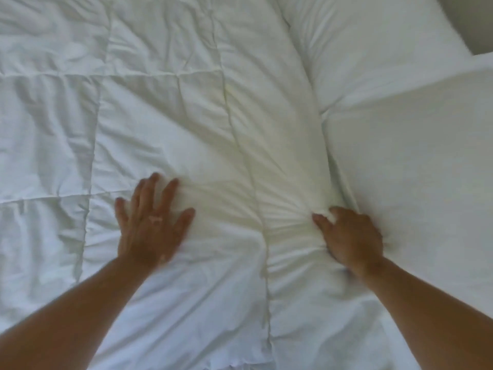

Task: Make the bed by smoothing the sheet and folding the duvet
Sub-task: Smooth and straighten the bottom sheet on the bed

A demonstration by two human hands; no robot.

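A white quilted duvet (165, 108) covers most of the view, wrinkled and stitched into squares. My left hand (152, 222) lies flat on it with fingers spread, pressing the fabric. My right hand (349, 236) grips a bunch of the duvet's edge near the pillows, with creases radiating from the fingers. The sheet underneath is hidden.
Two white pillows lie at the right, one (373, 49) at the top and one (416, 166) beside my right hand. A strip of wall or headboard (466, 20) shows in the top right corner.
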